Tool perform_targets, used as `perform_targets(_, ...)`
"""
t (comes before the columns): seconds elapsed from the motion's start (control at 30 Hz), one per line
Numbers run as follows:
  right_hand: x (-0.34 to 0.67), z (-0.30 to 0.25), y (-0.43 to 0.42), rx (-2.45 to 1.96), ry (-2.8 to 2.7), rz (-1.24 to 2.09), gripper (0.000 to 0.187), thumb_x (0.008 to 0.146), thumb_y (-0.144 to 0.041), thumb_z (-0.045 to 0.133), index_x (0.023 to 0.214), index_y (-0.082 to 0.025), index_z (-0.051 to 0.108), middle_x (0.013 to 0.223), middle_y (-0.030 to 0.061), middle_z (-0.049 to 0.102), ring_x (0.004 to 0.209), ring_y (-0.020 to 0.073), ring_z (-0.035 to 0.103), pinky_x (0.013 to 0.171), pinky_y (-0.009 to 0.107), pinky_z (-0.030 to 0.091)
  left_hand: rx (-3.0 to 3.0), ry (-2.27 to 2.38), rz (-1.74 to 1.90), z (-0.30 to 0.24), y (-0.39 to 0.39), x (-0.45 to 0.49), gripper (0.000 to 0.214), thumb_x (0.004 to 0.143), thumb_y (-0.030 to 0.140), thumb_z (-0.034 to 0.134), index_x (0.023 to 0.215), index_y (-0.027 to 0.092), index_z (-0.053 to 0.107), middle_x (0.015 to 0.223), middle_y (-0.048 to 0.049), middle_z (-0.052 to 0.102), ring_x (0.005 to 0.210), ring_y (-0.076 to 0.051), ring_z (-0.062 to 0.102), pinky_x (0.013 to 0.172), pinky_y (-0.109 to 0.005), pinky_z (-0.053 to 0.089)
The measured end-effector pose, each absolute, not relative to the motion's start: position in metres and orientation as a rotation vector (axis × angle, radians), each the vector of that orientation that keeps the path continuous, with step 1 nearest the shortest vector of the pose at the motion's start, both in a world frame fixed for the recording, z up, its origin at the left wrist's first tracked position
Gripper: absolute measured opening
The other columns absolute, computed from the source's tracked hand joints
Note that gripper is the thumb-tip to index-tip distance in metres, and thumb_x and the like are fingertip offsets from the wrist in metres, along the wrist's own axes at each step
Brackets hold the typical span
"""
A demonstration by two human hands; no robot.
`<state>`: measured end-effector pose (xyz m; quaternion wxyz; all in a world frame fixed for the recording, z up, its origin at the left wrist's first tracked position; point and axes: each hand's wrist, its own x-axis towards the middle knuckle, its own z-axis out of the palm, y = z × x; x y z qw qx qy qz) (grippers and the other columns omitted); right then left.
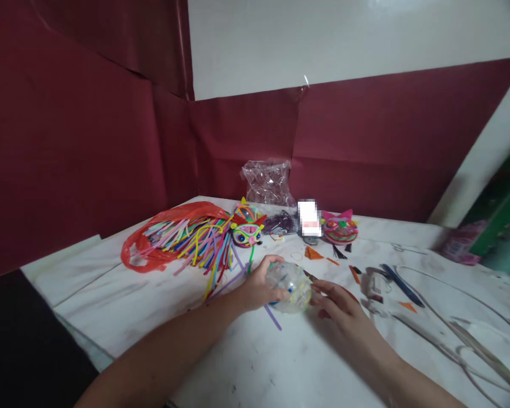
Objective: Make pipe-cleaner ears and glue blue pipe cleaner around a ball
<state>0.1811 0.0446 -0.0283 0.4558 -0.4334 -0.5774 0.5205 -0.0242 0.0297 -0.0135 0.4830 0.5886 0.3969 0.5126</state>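
Note:
A clear, rounded plastic shell [292, 288] with yellow and blue bits showing in it stands at the middle of the table. My left hand [259, 286] is closed around its left side, thumb low and fingers over the top. On the shell's right edge, the fingers of my right hand [342, 306] are pinched together. A thin dark piece shows by those fingertips, too small to name. Part of a purple strip [273, 317] sticks out below the shell. Behind my left hand sits a colourful animal-face craft head [247, 235] with big eyes.
Many coloured pipe cleaners [191, 238] lie on a red plastic bag [131, 258] at left. A pink craft head [340, 228] is at the back. Orange scraps [313, 253], a blue pen-like tool [403, 285], a glue gun [425, 328] and cords lie at right.

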Motion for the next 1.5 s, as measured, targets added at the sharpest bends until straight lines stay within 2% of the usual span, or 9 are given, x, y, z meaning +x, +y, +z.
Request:
perform_targets(0.17,0.189,-0.027,0.058,-1.093,-1.343,1.318,0.041,0.058,-0.046,0.075,0.083,-0.016,0.063,0.074,0.0031,0.065,0.066,0.0163,0.058,0.058,0.027,0.043,1.16,0.788,1.434,0.003,0.037,-0.032,0.06,0.056,0.015,0.069,0.111,0.023,0.048,0.09,0.0,0.061,0.07,-0.012,0.056,0.061,-0.022,0.039)
perform_targets(0.3,0.191,-0.017,0.063,-1.113,-1.425,1.262,0.037,0.058,-0.048,0.075,0.066,-0.018,0.055,0.061,-0.0002,0.059,0.053,0.0113,0.048,0.048,0.024,0.035,1.061,0.604,1.721,0.043,0.05,-0.06,0.056,0.06,0.018,0.067,0.113,0.024,0.048,0.093,-0.0016,0.066,0.081,-0.017,0.064,0.067,-0.026,0.045)
perform_targets(0.47,0.181,-0.002,0.068,-1.112,-1.615,1.146,0.034,0.067,-0.049,0.068,0.066,-0.019,0.051,0.057,-0.0023,0.054,0.051,0.0109,0.046,0.048,0.023,0.034,1.09,0.524,1.999,0.08,0.059,-0.127,0.055,0.062,0.017,0.07,0.113,0.022,0.053,0.103,-0.0028,0.069,0.094,-0.022,0.065,0.08,-0.032,0.048)
perform_targets(0.73,0.102,0.002,0.079,-0.82,-2.16,0.931,0.023,0.082,-0.035,0.05,0.074,-0.017,0.06,0.067,0.0019,0.062,0.062,0.015,0.057,0.059,0.026,0.044,0.942,0.585,2.098,0.028,0.037,-0.211,0.041,0.067,0.018,0.067,0.108,0.02,0.06,0.104,-0.0059,0.071,0.101,-0.025,0.065,0.091,-0.042,0.049)
perform_targets(0.93,0.0,0.002,0.084,-0.506,-2.512,0.487,0.022,0.083,-0.011,0.046,0.079,-0.015,0.068,0.079,0.0056,0.07,0.075,0.0167,0.063,0.07,0.026,0.047,0.832,0.52,2.106,0.013,0.029,-0.219,0.042,0.07,0.025,0.064,0.111,0.021,0.059,0.106,-0.0064,0.071,0.107,-0.026,0.062,0.096,-0.045,0.047)
perform_targets(1.1,-0.054,-0.007,0.098,-0.367,-2.664,0.354,0.021,0.082,-0.007,0.053,0.087,-0.018,0.07,0.091,0.0059,0.072,0.092,0.017,0.062,0.087,0.026,0.044,0.743,0.488,2.237,0.025,0.022,-0.236,0.031,0.077,0.034,0.058,0.105,0.022,0.063,0.106,-0.0062,0.072,0.112,-0.026,0.059,0.096,-0.043,0.048)
perform_targets(1.23,-0.068,-0.015,0.114,-0.454,-2.721,0.235,0.018,0.078,-0.005,0.056,0.078,-0.016,0.07,0.082,0.0078,0.072,0.086,0.0183,0.063,0.084,0.027,0.044,0.695,0.462,2.339,0.032,0.015,-0.245,0.029,0.079,0.034,0.055,0.105,0.024,0.063,0.111,-0.0035,0.07,0.116,-0.024,0.057,0.1,-0.042,0.045)
perform_targets(1.37,-0.08,-0.011,0.124,-0.563,-2.667,0.165,0.024,0.087,-0.009,0.047,0.092,-0.014,0.07,0.094,0.0106,0.072,0.091,0.0187,0.063,0.083,0.027,0.045,0.688,0.448,2.342,0.036,0.013,-0.242,0.031,0.08,0.034,0.055,0.107,0.022,0.064,0.112,-0.0056,0.07,0.118,-0.026,0.056,0.099,-0.045,0.045)
perform_targets(1.5,-0.098,-0.004,0.127,-0.493,-2.708,0.132,0.027,0.086,-0.007,0.049,0.098,-0.017,0.071,0.102,0.007,0.072,0.099,0.0167,0.062,0.09,0.025,0.043,0.695,0.466,2.29,0.035,0.015,-0.238,0.033,0.079,0.033,0.053,0.107,0.019,0.064,0.11,-0.0071,0.07,0.117,-0.027,0.056,0.097,-0.041,0.047)
